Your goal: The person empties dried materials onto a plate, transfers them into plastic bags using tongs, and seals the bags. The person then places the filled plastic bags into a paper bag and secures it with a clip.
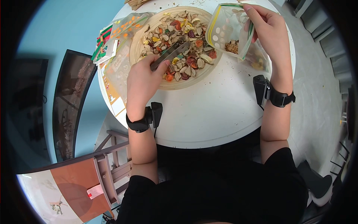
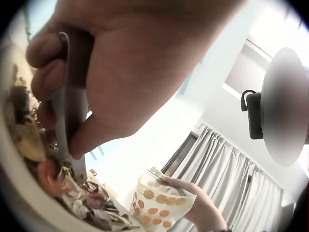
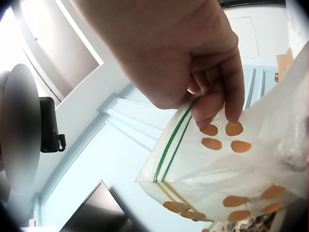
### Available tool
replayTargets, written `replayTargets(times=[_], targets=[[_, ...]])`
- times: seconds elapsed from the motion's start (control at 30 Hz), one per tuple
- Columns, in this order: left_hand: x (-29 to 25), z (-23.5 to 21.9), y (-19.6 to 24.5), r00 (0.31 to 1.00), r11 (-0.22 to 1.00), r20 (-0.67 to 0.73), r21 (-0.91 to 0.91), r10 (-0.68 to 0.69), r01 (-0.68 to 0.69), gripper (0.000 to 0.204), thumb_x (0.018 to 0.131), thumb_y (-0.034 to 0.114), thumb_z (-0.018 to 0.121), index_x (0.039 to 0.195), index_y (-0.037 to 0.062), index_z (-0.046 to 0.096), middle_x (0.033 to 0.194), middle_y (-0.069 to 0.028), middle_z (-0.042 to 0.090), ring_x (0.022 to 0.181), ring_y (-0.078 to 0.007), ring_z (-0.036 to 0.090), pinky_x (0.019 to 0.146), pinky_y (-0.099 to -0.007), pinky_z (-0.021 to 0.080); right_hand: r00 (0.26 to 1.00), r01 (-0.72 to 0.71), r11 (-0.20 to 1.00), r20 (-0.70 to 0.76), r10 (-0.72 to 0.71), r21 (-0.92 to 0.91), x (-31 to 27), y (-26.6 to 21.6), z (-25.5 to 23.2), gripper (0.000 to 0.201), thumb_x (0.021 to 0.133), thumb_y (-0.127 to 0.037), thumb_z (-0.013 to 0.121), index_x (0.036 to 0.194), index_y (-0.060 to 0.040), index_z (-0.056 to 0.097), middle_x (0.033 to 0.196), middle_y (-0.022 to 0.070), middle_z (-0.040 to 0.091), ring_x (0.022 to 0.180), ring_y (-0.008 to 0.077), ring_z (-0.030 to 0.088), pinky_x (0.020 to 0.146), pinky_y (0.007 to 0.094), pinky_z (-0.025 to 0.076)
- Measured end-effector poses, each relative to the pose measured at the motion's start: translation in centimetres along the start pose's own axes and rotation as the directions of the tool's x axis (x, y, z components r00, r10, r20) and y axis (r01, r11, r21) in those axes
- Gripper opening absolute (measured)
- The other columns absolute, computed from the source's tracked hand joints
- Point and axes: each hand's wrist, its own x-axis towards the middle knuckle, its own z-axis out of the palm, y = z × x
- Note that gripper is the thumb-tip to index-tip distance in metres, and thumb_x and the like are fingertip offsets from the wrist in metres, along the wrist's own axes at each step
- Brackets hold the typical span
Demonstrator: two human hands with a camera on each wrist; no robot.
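My left hand (image 1: pixel 143 80) grips metal tongs (image 1: pixel 164 59) between thumb and fingers. The tips of the tongs reach in among dried petals and flower pieces, mostly beige with red, orange and yellow ones, on a round wooden tray (image 1: pixel 175 87). To the right, my right hand (image 1: pixel 274 33) pinches the top edge of a clear zip bag (image 1: pixel 219 28) that is printed with dots. The bag's mouth gapes toward the tray, and some brown dried bits (image 1: pixel 232 46) lie at its bottom. In the right wrist view, thumb and fingers close on the bag (image 3: pixel 217 169) near its green zip strip.
Another zip bag (image 1: pixel 259 61) with contents lies under the held one. More dotted bags (image 1: pixel 128 26) lie left of the tray, beside a white box (image 1: pixel 108 52) with red and green pieces. Small crumbs dot the white round table (image 1: pixel 209 112). A folded wooden chair (image 1: pixel 119 168) stands at the lower left.
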Motion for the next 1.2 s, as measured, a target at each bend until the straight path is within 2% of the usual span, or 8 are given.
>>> replayTargets(times=[0.13, 0.23, 0.33, 0.43, 0.57, 0.7, 0.9, 1.2], targets=[[0.3, -0.5, -0.7, 0.999, 0.991, -0.042, -0.135, 0.015, -0.020, 0.032, 0.093, 0.031, 0.075, 0.094, -0.0012, 0.071, 0.066, -0.0095, 0.063, 0.059, -0.0191, 0.055, 0.058, -0.0332, 0.043, 0.999, 0.036, 0.998, 0.015, -0.036, -0.048, 0.4, 1.7, -0.1, 0.032, 0.101, -0.025, 0.064, 0.109, 0.0038, 0.076, 0.069, -0.0012, 0.063, 0.052, 0.0050, 0.052, 0.049, 0.0230, 0.040], [-0.3, -1.4, 0.1, 0.997, 0.927, -0.042, -0.367, 0.068, -0.079, 0.029, 0.094, 0.027, 0.076, 0.093, -0.0013, 0.071, 0.065, -0.0020, 0.058, 0.061, -0.0088, 0.048, 0.056, -0.0275, 0.038, 0.999, 0.043, 0.994, 0.033, -0.040, -0.097, 0.3, 2.6, 0.2, 0.034, 0.101, -0.029, 0.066, 0.112, 0.0018, 0.076, 0.067, -0.0016, 0.062, 0.051, 0.0045, 0.050, 0.049, 0.0222, 0.040], [-1.0, -1.7, 1.8, 0.988, 0.868, -0.073, -0.471, 0.136, -0.154, 0.025, 0.095, 0.024, 0.075, 0.096, -0.0008, 0.071, 0.068, 0.0014, 0.058, 0.064, -0.0052, 0.046, 0.056, -0.0248, 0.036, 0.997, 0.042, 0.997, 0.064, -0.038, -0.066, -0.1, 2.2, 0.9, 0.034, 0.101, -0.028, 0.065, 0.112, 0.0023, 0.075, 0.067, -0.0017, 0.062, 0.051, 0.0041, 0.050, 0.049, 0.0222, 0.039], [-1.5, -0.6, 3.7, 0.973, 0.818, -0.133, -0.526, 0.189, -0.231, 0.025, 0.095, 0.024, 0.075, 0.100, -0.0002, 0.071, 0.070, 0.0008, 0.060, 0.064, -0.0058, 0.047, 0.056, -0.0249, 0.037, 0.995, 0.039, 0.999, 0.094, -0.035, -0.039, -0.8, 1.5, 1.4, 0.034, 0.101, -0.027, 0.065, 0.113, 0.0026, 0.075, 0.066, -0.0016, 0.062, 0.051, 0.0037, 0.050, 0.049, 0.0223, 0.039], [-1.3, -1.0, 3.8, 0.988, 0.854, -0.061, -0.496, 0.144, -0.155, 0.026, 0.094, 0.024, 0.076, 0.102, -0.0006, 0.070, 0.072, 0.0007, 0.062, 0.065, -0.0061, 0.049, 0.058, -0.0246, 0.039, 0.996, 0.066, 0.998, 0.069, -0.065, -0.016, -0.2, 2.1, 0.9, 0.034, 0.101, -0.028, 0.065, 0.114, 0.0024, 0.075, 0.067, -0.0014, 0.063, 0.052, 0.0040, 0.050, 0.049, 0.0221, 0.039], [0.3, -3.2, -0.7, 0.970, 0.910, -0.241, -0.398, 0.021, -0.119, 0.033, 0.095, 0.031, 0.073, 0.100, -0.0020, 0.072, 0.072, -0.0027, 0.062, 0.065, -0.0085, 0.050, 0.061, -0.0267, 0.042, 0.999, 0.050, 0.999, 0.003, -0.050, 0.015, 0.7, 3.3, -0.1, 0.034, 0.101, -0.029, 0.066, 0.113, 0.0008, 0.076, 0.068, -0.0011, 0.064, 0.053, 0.0044, 0.051, 0.048, 0.0216, 0.039], [1.0, -4.6, -6.5, 0.955, 0.964, -0.133, -0.065, -0.265, 0.258, 0.049, 0.094, 0.043, 0.070, 0.097, -0.0054, 0.072, 0.071, -0.0107, 0.061, 0.067, -0.0181, 0.055, 0.066, -0.0338, 0.046, 1.000, 0.018, 1.000, 0.002, -0.018, -0.002, 0.7, 2.9, 0.0, 0.034, 0.101, -0.030, 0.065, 0.113, 0.0003, 0.076, 0.068, -0.0011, 0.064, 0.054, 0.0044, 0.051, 0.049, 0.0215, 0.040], [0.1, -3.0, -4.6, 0.990, 0.990, -0.004, -0.009, -0.142, 0.142, 0.047, 0.093, 0.041, 0.071, 0.096, -0.0053, 0.072, 0.075, -0.0203, 0.065, 0.068, -0.0285, 0.060, 0.068, -0.0379, 0.049, 1.000, 0.016, 1.000, 0.014, -0.016, -0.018, 0.9, 3.0, 0.0, 0.033, 0.101, -0.030, 0.065, 0.112, -0.0003, 0.077, 0.067, -0.0013, 0.064, 0.054, 0.0044, 0.051, 0.050, 0.0218, 0.041]])
